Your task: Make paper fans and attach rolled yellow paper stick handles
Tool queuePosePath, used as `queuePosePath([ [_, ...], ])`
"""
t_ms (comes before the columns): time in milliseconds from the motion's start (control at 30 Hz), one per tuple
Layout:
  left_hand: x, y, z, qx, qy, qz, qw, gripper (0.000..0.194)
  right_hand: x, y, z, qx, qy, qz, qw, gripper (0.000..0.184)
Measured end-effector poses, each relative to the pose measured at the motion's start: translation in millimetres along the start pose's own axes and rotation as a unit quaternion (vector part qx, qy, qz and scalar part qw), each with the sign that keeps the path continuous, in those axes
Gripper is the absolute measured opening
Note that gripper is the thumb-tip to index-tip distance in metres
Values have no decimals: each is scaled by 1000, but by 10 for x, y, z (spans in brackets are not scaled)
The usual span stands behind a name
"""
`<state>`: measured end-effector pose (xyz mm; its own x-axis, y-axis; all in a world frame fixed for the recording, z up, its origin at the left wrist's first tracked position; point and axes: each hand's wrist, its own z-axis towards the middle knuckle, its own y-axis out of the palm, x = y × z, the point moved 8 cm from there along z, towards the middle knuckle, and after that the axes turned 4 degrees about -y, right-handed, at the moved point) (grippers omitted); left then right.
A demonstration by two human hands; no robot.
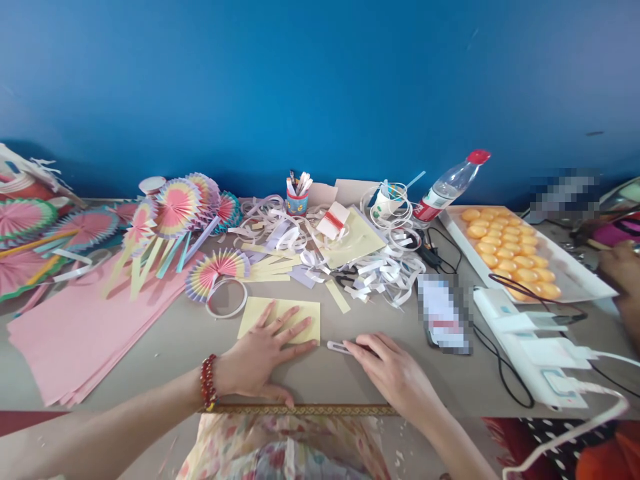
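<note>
My left hand, with a beaded bracelet at the wrist, lies flat with fingers spread on a sheet of yellow paper. Just right of that sheet, my right hand is closed around a small pale utility knife, whose slotted end points left toward the paper. The blade does not show clearly. Behind my left hand are a roll of tape and a pleated paper fan in pink, yellow and lilac.
Pink sheets and more paper fans lie left. Paper scraps, a pen cup and a tilted bottle stand behind. Right are a phone, a power strip, a tray of yellow ovals and another person's hand.
</note>
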<state>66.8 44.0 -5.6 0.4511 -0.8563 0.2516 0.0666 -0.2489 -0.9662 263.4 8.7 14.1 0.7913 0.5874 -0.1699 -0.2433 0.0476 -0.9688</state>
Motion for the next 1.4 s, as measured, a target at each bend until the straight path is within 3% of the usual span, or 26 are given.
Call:
queuePosePath([
  [967, 1, 45, 5, 5, 4, 13, 1000, 94, -176, 82, -93, 22, -11, 14, 1000, 39],
  [1400, 10, -34, -11, 12, -4, -7, 1000, 100, -317, 95, -59, 30, 0, 13, 999, 40],
])
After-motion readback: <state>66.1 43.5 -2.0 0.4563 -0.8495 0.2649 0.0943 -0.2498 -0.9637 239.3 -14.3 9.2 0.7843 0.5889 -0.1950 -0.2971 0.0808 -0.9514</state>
